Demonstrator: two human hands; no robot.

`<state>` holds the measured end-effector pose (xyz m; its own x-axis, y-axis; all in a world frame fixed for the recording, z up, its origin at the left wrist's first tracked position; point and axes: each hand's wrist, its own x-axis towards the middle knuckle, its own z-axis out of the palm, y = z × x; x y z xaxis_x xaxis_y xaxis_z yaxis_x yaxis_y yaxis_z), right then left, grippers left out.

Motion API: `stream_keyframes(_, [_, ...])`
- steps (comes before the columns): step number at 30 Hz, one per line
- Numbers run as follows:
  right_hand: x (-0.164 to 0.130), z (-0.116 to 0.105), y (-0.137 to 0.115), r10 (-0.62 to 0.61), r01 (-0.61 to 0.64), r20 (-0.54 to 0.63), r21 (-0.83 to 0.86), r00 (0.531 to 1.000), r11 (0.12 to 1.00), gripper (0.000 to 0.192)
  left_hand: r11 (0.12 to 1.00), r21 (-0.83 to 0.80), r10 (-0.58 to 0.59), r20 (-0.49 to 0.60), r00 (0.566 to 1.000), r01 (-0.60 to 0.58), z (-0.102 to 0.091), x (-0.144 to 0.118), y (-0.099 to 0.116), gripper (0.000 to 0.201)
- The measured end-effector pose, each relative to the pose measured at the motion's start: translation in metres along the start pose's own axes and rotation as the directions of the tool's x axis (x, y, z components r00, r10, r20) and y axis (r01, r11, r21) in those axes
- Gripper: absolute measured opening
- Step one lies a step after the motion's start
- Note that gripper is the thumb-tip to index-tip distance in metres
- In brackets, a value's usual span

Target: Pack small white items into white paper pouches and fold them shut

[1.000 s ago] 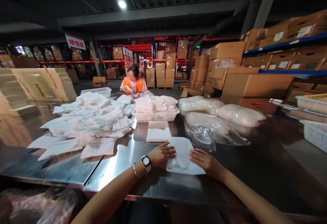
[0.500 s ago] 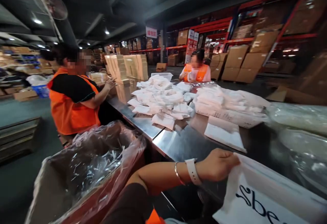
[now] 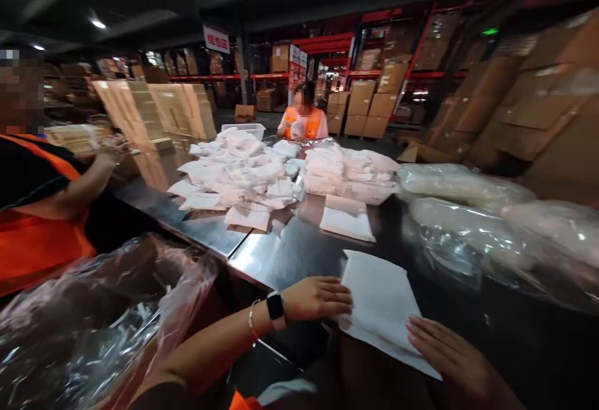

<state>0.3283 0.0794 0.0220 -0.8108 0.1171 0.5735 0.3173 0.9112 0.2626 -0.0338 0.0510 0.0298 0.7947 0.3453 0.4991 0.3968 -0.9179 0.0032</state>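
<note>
Fingers (image 3: 333, 290) lie nearly straight, not really pinching anything | left hand (image 3: 318, 298) on white pouch (image 3: 381, 304), left edge; right hand (image 3: 452, 352), right edge | pouch sits near side of table (image 3: 285, 263) | folded packet (image 3: 347, 223) beyond, then stuffed basket (image 3: 367, 193)

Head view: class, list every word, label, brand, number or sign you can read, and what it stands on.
Sign: red characters, perhaps "组包区", blurred.
Banners: print too small to read.
Boxes: any print too small.
Bag pile: faint dark marks, unreadable.
Nearest bag: none showing.
</note>
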Motion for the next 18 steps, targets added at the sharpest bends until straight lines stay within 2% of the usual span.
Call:
stream_keyframes(3, [0.01,-0.014,-0.015,-0.113,0.12,0.065,-0.108,0.991,0.987,0.042,0.995,0.09,0.052,-0.043,0.998,-0.048,0.002,-0.004,0.002,0.034])
stream_keyframes(5, [0.019,-0.016,-0.017,-0.13,0.139,0.068,-0.139,0.989,0.98,0.039,0.993,0.11,0.045,-0.038,0.998,-0.04,0.0,0.002,0.0,0.037])
stream_keyframes(8, [0.032,-0.008,-0.012,-0.097,0.1,0.038,-0.12,0.995,0.988,0.037,0.995,0.085,0.043,0.022,0.999,-0.045,0.002,0.02,-0.006,0.04])
stream_keyframes(13, [0.035,0.011,-0.003,-0.101,0.099,0.131,0.021,0.986,0.995,0.039,0.996,-0.074,0.047,0.07,0.996,-0.042,0.017,0.033,-0.005,0.035])
stream_keyframes(16, [0.027,0.014,-0.005,-0.035,0.003,0.148,0.207,0.988,0.978,0.037,0.97,-0.235,-0.055,0.061,0.997,0.068,0.021,0.024,0.001,0.033])
stream_keyframes(18, [0.026,0.013,-0.008,0.106,-0.16,0.174,0.342,0.979,0.926,0.038,0.918,-0.342,-0.186,0.077,0.979,0.201,0.017,0.018,0.005,0.034])
